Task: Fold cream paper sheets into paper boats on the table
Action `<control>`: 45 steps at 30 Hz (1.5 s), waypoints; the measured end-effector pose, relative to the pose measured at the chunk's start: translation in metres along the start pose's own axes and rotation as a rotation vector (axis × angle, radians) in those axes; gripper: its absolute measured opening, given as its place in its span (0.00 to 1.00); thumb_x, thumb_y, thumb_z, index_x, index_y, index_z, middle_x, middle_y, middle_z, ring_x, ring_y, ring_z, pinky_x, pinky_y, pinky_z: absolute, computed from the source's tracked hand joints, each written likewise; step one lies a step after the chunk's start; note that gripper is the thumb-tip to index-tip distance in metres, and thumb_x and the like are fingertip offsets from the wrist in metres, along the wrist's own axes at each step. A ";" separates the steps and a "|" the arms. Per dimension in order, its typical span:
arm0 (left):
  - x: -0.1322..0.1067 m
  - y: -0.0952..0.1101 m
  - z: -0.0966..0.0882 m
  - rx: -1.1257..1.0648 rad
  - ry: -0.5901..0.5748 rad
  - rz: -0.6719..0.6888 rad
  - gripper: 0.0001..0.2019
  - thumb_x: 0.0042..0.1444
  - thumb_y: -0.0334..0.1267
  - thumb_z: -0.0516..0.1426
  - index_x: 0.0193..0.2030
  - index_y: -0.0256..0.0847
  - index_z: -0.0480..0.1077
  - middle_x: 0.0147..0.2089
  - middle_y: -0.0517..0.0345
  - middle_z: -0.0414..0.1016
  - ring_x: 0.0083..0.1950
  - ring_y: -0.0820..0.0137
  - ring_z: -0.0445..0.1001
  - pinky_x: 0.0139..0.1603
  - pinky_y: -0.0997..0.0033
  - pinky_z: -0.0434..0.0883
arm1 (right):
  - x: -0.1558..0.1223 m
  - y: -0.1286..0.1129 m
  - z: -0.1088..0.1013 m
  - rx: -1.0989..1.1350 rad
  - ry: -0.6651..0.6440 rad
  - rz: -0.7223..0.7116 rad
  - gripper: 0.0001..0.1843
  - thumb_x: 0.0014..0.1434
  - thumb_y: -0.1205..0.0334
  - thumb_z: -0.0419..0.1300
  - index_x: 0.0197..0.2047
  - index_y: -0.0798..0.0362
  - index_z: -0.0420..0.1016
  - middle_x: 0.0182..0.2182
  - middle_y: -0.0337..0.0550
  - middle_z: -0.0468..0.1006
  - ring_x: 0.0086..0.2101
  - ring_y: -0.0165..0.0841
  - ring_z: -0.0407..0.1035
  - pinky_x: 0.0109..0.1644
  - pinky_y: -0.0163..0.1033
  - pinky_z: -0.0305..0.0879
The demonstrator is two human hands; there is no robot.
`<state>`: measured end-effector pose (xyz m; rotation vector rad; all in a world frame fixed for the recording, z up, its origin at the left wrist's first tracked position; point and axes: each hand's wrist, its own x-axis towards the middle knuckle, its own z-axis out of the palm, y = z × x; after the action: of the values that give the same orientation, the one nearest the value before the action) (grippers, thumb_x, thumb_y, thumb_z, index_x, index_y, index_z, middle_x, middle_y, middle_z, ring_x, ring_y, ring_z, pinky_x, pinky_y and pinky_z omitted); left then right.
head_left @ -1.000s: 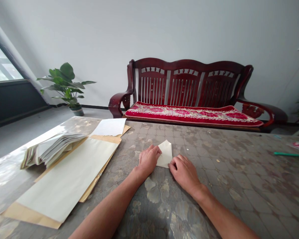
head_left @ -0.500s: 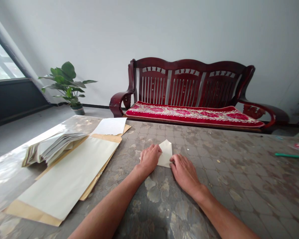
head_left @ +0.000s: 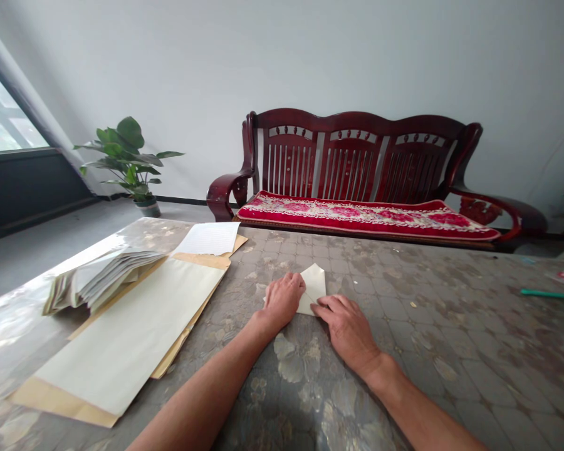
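Note:
A small piece of cream paper point(head_left: 314, 283) lies folded on the table, with a pointed top edge. My left hand point(head_left: 284, 297) covers its left part, fingers curled together and pressing down on it. At the lower right corner, my right hand point(head_left: 346, 322) has its thumb and fingertips closed on the paper's edge, where a diagonal crease or flap line shows. Part of the paper is hidden beneath the left hand.
Large sheets of pale paper point(head_left: 136, 326) lie over brown sheets at the left, beside a stack of folded papers point(head_left: 117, 275). Behind them is a lined sheet point(head_left: 207, 238). A green pen-like stick point(head_left: 548, 293) lies at the right. A wooden bench point(head_left: 357, 169) stands beyond the table.
My right hand's fingertips have moved slightly left over the paper, bringing its lower right corner inward. My left hand stays in place.

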<state>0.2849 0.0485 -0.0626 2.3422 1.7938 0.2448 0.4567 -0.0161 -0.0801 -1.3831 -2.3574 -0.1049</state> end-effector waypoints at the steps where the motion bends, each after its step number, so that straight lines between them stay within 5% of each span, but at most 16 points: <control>1: 0.000 -0.001 0.000 -0.002 0.003 0.009 0.09 0.67 0.38 0.47 0.44 0.44 0.67 0.45 0.55 0.74 0.46 0.65 0.75 0.40 0.69 0.65 | 0.000 0.001 -0.001 0.007 -0.013 -0.014 0.14 0.64 0.68 0.57 0.51 0.45 0.76 0.46 0.41 0.77 0.46 0.38 0.66 0.50 0.44 0.63; 10: 0.001 -0.005 0.006 0.025 0.016 0.043 0.10 0.68 0.39 0.46 0.44 0.43 0.67 0.45 0.55 0.73 0.44 0.66 0.75 0.39 0.69 0.65 | -0.005 0.008 -0.005 0.084 0.010 -0.101 0.19 0.65 0.70 0.53 0.57 0.49 0.72 0.49 0.44 0.78 0.49 0.37 0.68 0.56 0.46 0.63; 30: 0.001 -0.015 0.008 -0.085 0.047 0.056 0.11 0.68 0.39 0.46 0.44 0.46 0.68 0.45 0.57 0.71 0.41 0.68 0.75 0.37 0.71 0.65 | -0.008 0.010 0.000 0.035 0.058 -0.136 0.19 0.62 0.75 0.53 0.50 0.51 0.77 0.49 0.44 0.79 0.49 0.36 0.71 0.60 0.47 0.63; 37: -0.001 -0.025 -0.001 -0.287 0.039 0.016 0.10 0.61 0.30 0.50 0.46 0.42 0.68 0.47 0.56 0.73 0.47 0.68 0.73 0.47 0.71 0.67 | -0.007 0.006 -0.005 0.022 0.026 -0.127 0.18 0.62 0.75 0.54 0.50 0.51 0.77 0.48 0.45 0.79 0.49 0.37 0.70 0.59 0.48 0.64; 45: -0.037 -0.009 -0.012 -0.057 0.030 0.095 0.11 0.63 0.31 0.50 0.48 0.40 0.71 0.50 0.49 0.73 0.53 0.61 0.70 0.56 0.63 0.66 | -0.008 0.003 -0.004 0.024 0.029 -0.126 0.17 0.63 0.73 0.53 0.50 0.51 0.76 0.48 0.47 0.78 0.48 0.38 0.69 0.56 0.46 0.64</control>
<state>0.2640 0.0159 -0.0536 2.3991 1.6675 0.3413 0.4638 -0.0221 -0.0795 -1.2137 -2.4124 -0.1317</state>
